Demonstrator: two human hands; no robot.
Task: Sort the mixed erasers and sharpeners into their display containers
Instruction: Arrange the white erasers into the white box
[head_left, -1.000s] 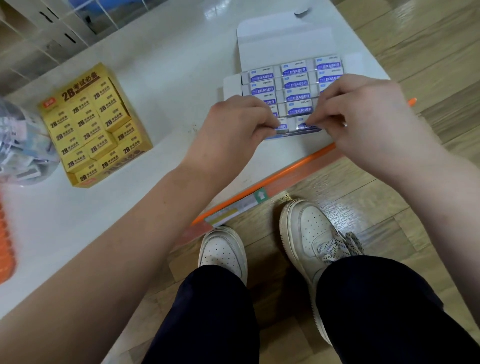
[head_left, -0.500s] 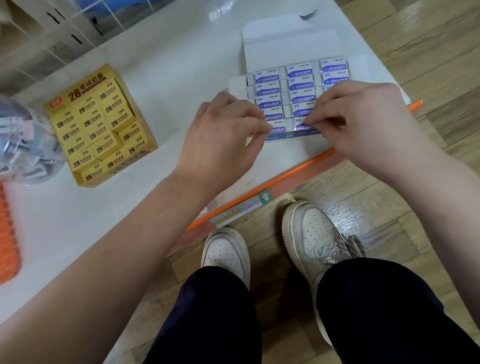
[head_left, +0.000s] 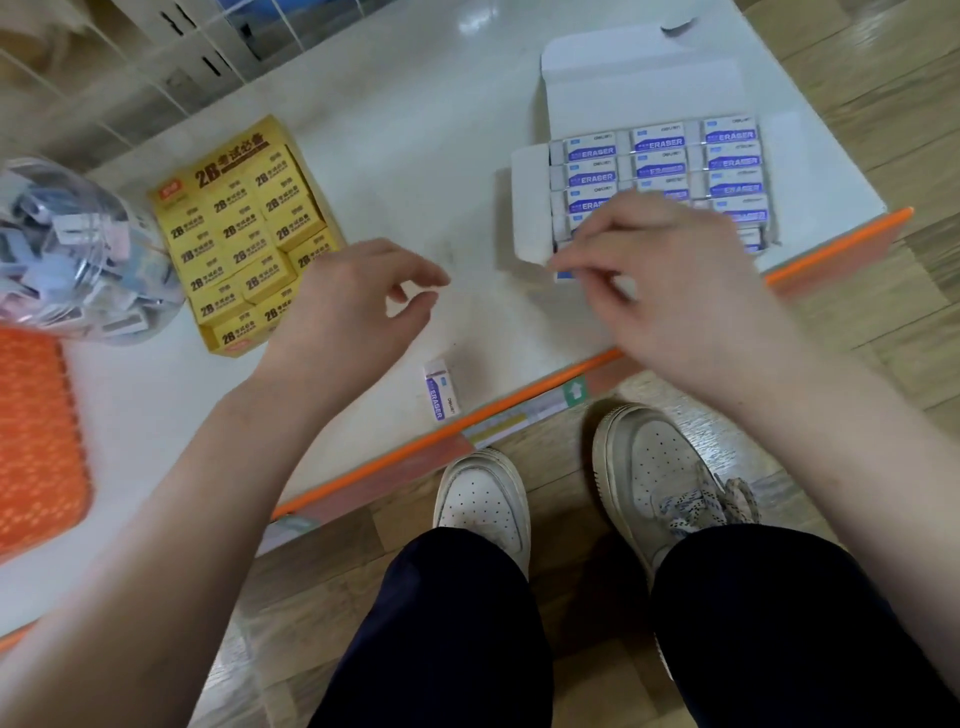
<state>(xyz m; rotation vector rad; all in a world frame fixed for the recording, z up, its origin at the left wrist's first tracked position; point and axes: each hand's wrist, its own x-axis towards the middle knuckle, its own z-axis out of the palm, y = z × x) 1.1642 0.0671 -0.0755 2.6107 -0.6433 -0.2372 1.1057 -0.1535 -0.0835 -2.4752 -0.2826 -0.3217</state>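
Note:
A white display box (head_left: 529, 208) with its lid folded back holds rows of blue-and-white erasers (head_left: 658, 143). My right hand (head_left: 675, 291) hovers over the box's front row, blurred, with index finger and thumb stretched left and nothing clearly held. One loose blue-and-white eraser (head_left: 441, 389) lies near the table's front edge. Left of the box, my left hand (head_left: 358, 306) is over bare table with fingers loosely curled, holding nothing. A yellow box of 2B erasers (head_left: 239, 234) sits further left, beside a clear jar of small mixed pieces (head_left: 72, 249).
An orange mesh basket (head_left: 36, 436) lies at the left edge. The white table has an orange front rim (head_left: 519, 402) with a label strip. My shoes (head_left: 649, 467) and the wooden floor are below it. A wire grid stands behind the table.
Both hands have let go of the front row of the white box. My left hand has moved left and down. A loose eraser now shows near the table edge.

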